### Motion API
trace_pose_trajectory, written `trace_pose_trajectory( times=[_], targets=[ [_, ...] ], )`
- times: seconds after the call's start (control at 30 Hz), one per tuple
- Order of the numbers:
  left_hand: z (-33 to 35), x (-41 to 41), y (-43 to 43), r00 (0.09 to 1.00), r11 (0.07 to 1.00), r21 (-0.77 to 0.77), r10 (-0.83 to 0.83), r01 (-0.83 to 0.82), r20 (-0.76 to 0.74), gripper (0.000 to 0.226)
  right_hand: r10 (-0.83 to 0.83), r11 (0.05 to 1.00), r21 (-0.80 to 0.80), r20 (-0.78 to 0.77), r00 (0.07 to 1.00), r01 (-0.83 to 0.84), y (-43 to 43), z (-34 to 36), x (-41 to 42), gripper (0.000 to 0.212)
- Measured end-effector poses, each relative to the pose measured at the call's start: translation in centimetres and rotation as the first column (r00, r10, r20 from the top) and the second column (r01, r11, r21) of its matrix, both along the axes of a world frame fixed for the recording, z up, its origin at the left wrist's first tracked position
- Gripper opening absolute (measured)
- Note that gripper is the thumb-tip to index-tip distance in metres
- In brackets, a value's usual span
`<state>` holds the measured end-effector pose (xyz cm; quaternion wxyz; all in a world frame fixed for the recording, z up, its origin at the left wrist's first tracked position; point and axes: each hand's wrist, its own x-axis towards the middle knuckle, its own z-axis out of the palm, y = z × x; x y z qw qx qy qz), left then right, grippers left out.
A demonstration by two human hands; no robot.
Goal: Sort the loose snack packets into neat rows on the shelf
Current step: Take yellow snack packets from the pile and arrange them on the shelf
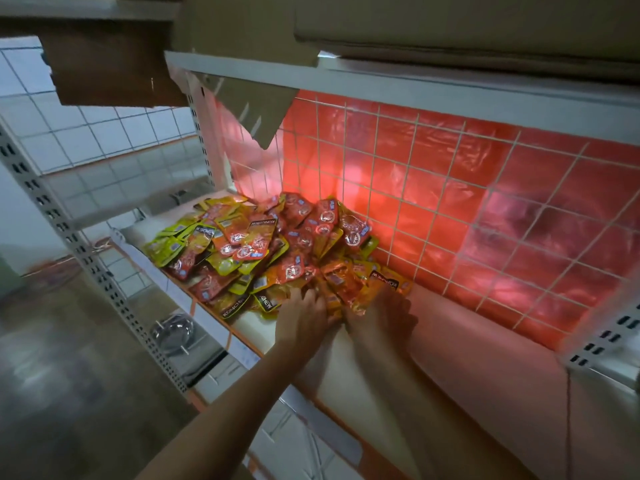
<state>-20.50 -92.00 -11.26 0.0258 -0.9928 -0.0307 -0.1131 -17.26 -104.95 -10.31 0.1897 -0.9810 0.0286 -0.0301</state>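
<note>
Dozens of snack packets [263, 244] lie in one unsorted heap at the left end of the shelf [467, 358], against its wire back [450, 188]; no row is formed yet. The left hand [304, 313] and right hand [384, 310] meet at the heap's near edge, but blur hides whether their fingers clamp any packets.

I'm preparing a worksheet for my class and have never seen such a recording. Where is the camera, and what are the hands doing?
No machine here: a person works with bare hands, and one wide-angle camera worn on the head looks down at them. The left hand and right hand reach into the near edge of a loose pile of snack packets, red, orange and yellow-green, lying on a white shelf. Behind stands a wire grid over red sheeting. Blur hides whether either grip has closed on a packet.
</note>
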Motion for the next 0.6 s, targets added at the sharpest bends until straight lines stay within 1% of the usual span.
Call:
trace_pose_trajectory(
  times=[0.07, 0.1, 0.17, 0.23, 0.3, 0.33, 0.37, 0.4, 0.43, 0.47, 0.53, 0.6],
  targets=[
    [-0.3, 0.2, 0.2, 0.988, 0.986, 0.071, -0.145, 0.148, -0.043, 0.055, -0.015, 0.998, 0.054, -0.013, 1.0, 0.016, 0.1, 0.4, 0.2, 0.066],
    [-0.3, 0.1, 0.2, 0.978, 0.976, 0.084, -0.197, 0.202, -0.064, 0.051, -0.011, 0.997, 0.08, -0.029, 1.0, 0.014, 0.0, 0.8, 0.2, 0.062],
    [0.1, -0.3, 0.1, 0.978, 0.978, 0.035, -0.207, 0.208, -0.018, 0.031, -0.01, 0.989, 0.15, -0.056, 0.998, 0.018, -0.5, 1.3, 0.4, 0.052],
    [0.8, -0.6, -0.2, 0.98, 0.981, -0.017, -0.195, 0.196, 0.034, 0.02, -0.021, 0.965, 0.261, -0.077, 0.997, 0.04, -1.5, 1.7, 0.3, 0.045],
    [1.4, -0.8, -0.6, 0.985, 0.975, -0.151, -0.15, 0.162, 0.087, 0.023, -0.022, 0.919, 0.392, -0.06, 0.998, 0.043, -2.7, 1.3, -0.1, 0.043],
    [1.6, -0.9, -0.8, 0.985, 0.954, -0.26, -0.122, 0.151, 0.125, 0.03, -0.025, 0.889, 0.457, -0.044, 0.999, 0.043, -3.3, 1.0, -0.3, 0.04],
    [2.0, -0.9, -1.1, 0.984, 0.913, -0.38, -0.096, 0.147, 0.15, 0.038, -0.038, 0.86, 0.509, -0.027, 0.999, 0.047, -3.9, 0.8, -0.6, 0.035],
    [2.3, -0.8, -1.3, 0.983, 0.853, -0.5, -0.079, 0.153, 0.166, 0.045, -0.059, 0.836, 0.546, -0.018, 0.998, 0.059, -4.4, 0.5, -0.9, 0.03],
    [2.6, -0.7, -1.6, 0.982, 0.77, -0.617, -0.071, 0.164, 0.173, 0.047, -0.083, 0.812, 0.579, -0.01, 0.996, 0.074, -5.0, 0.6, -1.3, 0.027],
    [2.8, -0.6, -2.0, 0.985, 0.668, -0.726, -0.07, 0.166, 0.161, 0.048, -0.11, 0.785, 0.613, -0.005, 0.994, 0.09, -5.5, 0.7, -1.8, 0.025],
    [2.8, -0.3, -2.7, 0.989, 0.419, -0.896, -0.09, 0.147, 0.12, 0.049, -0.156, 0.724, 0.68, -0.003, 0.988, 0.117, -6.5, 1.0, -2.8, 0.029],
    [2.7, -0.2, -3.9, 0.996, 0.166, -0.985, -0.083, 0.037, 0.023, 0.042, -0.202, 0.646, 0.749, -0.017, 0.979, 0.146, -7.7, 1.2, -3.6, 0.029]
  ],
)
